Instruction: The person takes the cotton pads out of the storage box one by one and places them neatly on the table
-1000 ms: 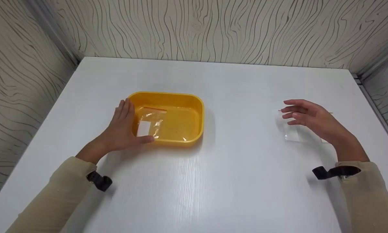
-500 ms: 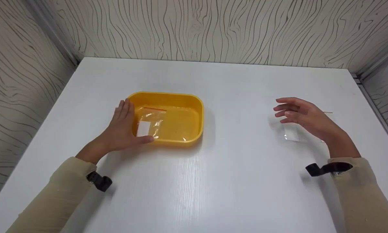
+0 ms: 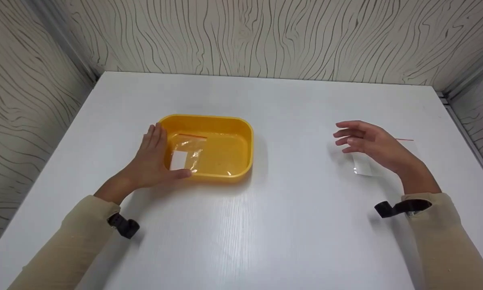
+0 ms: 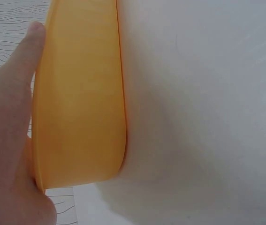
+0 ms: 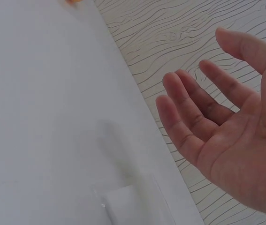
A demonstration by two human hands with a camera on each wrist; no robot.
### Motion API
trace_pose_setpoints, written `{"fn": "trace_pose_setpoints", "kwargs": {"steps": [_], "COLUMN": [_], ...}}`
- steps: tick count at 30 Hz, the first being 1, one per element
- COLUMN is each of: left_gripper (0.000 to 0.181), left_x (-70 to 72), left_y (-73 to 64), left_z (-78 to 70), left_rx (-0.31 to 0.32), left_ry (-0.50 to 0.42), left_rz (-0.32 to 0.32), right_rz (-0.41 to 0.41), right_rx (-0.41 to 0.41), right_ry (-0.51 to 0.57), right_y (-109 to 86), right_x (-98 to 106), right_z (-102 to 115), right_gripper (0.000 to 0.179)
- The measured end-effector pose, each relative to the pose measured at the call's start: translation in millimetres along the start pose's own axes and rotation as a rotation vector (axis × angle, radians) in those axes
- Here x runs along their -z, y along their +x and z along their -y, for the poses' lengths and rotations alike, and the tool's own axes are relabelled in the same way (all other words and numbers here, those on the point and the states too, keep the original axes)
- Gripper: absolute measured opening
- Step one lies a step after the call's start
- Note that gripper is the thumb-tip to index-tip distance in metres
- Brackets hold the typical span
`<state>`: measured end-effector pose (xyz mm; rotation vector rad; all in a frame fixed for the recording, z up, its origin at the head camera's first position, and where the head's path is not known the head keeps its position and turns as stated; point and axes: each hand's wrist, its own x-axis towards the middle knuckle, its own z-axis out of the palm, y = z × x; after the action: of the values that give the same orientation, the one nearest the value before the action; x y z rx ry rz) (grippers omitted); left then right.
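Currently, a clear plastic bag with white patch (image 3: 362, 166) lies on the white table (image 3: 290, 225) below your empty, relaxed right hand (image 3: 372, 141), the nearer one; its long axis is obscured. Your left hand (image 3: 150, 166) rests straight-fingered against the yellow rectangular plastic tray (image 3: 227, 154).

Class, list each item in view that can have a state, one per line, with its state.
Yellow plastic tray: upright, open-topped
Clear zip bag in tray: lying down; seal unclear
Left hand: fingers straight, touching tray
Right hand: loosely bent fingers, holding nothing
Clear bag on white table: partly hidden; seal unclear
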<state>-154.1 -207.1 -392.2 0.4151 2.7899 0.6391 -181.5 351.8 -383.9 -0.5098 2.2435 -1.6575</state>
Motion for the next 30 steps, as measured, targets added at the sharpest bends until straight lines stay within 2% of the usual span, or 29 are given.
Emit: {"fn": "trace_pose_setpoints", "kwargs": {"steps": [30], "left_gripper": [0.138], "left_x": [-0.4], "left_y": [-0.1], "left_z": [-0.2], "left_rx": [-0.023], "left_ry": [0.026], "left_rz": [-0.009], "right_rz": [0.057], "right_rx": [-0.026], "right_ry": [0.037], "right_y": [26.5], "right_x": [-21.5], "right_z": [16.2], "right_gripper": [0.043]}}
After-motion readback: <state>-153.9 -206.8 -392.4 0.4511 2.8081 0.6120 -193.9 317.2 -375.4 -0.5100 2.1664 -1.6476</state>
